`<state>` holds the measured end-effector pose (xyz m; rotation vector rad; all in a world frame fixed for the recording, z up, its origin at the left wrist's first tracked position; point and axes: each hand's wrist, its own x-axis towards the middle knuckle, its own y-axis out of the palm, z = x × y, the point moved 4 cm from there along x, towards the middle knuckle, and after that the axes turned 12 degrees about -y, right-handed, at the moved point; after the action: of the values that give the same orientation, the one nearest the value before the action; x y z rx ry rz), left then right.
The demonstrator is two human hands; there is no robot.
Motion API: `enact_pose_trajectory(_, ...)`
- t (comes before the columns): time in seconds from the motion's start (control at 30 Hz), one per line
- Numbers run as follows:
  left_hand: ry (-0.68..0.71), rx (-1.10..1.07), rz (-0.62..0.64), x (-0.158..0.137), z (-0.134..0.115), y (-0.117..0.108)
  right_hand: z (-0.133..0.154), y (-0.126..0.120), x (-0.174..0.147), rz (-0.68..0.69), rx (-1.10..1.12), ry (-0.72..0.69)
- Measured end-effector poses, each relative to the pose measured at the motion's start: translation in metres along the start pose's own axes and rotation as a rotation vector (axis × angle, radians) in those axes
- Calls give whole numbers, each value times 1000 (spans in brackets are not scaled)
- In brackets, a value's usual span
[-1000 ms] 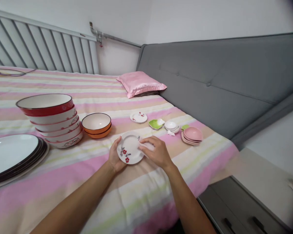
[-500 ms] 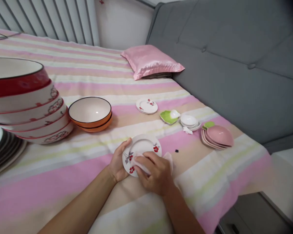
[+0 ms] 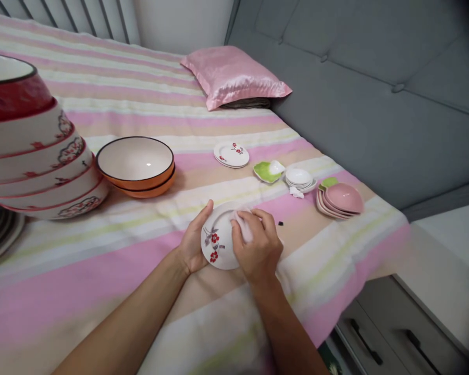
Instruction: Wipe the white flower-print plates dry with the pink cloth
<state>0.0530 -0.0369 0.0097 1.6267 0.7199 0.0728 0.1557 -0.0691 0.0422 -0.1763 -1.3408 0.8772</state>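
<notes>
A small white plate with red flowers (image 3: 223, 256) is held tilted above the striped bedspread. My left hand (image 3: 195, 242) grips its left edge, with the thumb up along the rim and the other fingers underneath. In my right hand (image 3: 260, 245) is a thin, pale pink cloth or tissue (image 3: 245, 225), bunched between thumb and fingers and pressed against the plate's upper right face. That hand covers the plate's right side. Farther back lie similar flowered plates (image 3: 231, 155), stacked flat on the bed.
Left stand a tall stack of red-rimmed bowls (image 3: 35, 156), dark-edged plates (image 3: 3, 229) and orange bowls (image 3: 136, 164). Rightward are a green leaf-shaped dish (image 3: 266, 172), small white dishes (image 3: 299, 177) and pink dishes (image 3: 344, 198). A pink pillow (image 3: 238, 75) lies near the grey headboard (image 3: 347, 67).
My right hand has slid the cloth up and right across the plate, uncovering its lower middle. The plate is turned slightly in my left hand. The camera view has shifted down and right.
</notes>
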Motion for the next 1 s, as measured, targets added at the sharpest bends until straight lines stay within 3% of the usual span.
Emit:
enact_pose_trajectory(0.17, 22, 6, -32, 1, 0, -1, -4, 0, -3, 3, -7, 60)
enact_pose_trajectory(0.37, -16, -2, 4, 2, 2, -5, 8, 8, 0, 162, 253, -179)
enact_pose_trajectory(0.6, -31, -9, 47, 1, 2, -2, 12, 8, -2, 334, 382, -270)
enact_pose_trajectory(1.0, 60, 36, -72, 4, 3, -1, -2, 3, 4, -4, 86, 23)
